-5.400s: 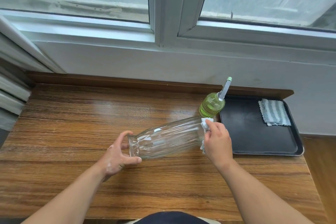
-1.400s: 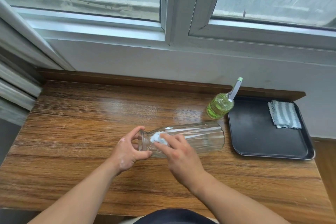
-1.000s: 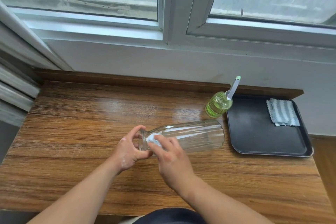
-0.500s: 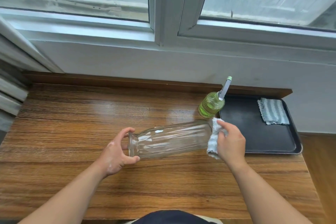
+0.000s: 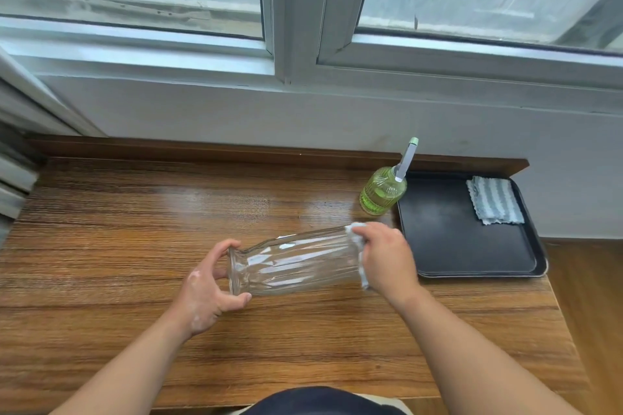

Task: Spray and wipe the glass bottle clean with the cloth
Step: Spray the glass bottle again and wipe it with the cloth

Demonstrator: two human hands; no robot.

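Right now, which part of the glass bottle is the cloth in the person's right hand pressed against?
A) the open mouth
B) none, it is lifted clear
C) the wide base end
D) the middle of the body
C: the right hand holds the white cloth against the wide base end of the glass bottle, while the left hand grips the mouth end.
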